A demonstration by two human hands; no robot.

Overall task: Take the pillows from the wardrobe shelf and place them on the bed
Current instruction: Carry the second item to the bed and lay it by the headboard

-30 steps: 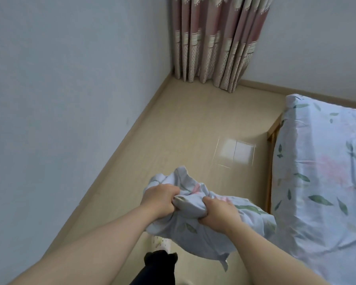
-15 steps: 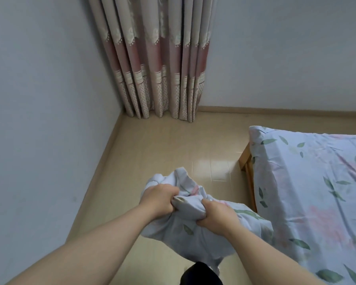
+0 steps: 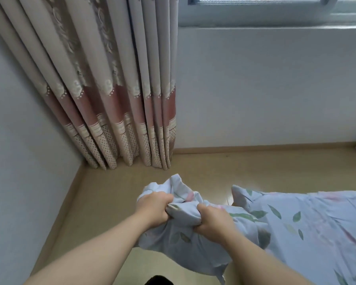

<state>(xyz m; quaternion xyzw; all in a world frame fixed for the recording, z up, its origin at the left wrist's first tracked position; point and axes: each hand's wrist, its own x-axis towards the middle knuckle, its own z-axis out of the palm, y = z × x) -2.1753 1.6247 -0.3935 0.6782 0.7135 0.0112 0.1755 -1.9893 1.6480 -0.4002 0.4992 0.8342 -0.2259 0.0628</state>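
Note:
A pale blue pillow (image 3: 195, 243) with a green leaf print hangs in front of me over the floor. My left hand (image 3: 154, 208) and my right hand (image 3: 212, 220) both clutch its bunched upper edge, side by side. The pillow's right side touches or overlaps the corner of the bed (image 3: 317, 227), which wears a sheet of the same leaf print and fills the lower right. The wardrobe is out of view.
A pink and beige curtain (image 3: 115, 95) hangs in the corner at the left of a window (image 3: 265, 9). White walls close the left and far sides. Beige floor (image 3: 103, 194) lies between me, the wall and the bed.
The view has swung up and to the right: the curtain and window wall now fill the top. The bed corner sits closer to the pillow. Both hands keep the same grip.

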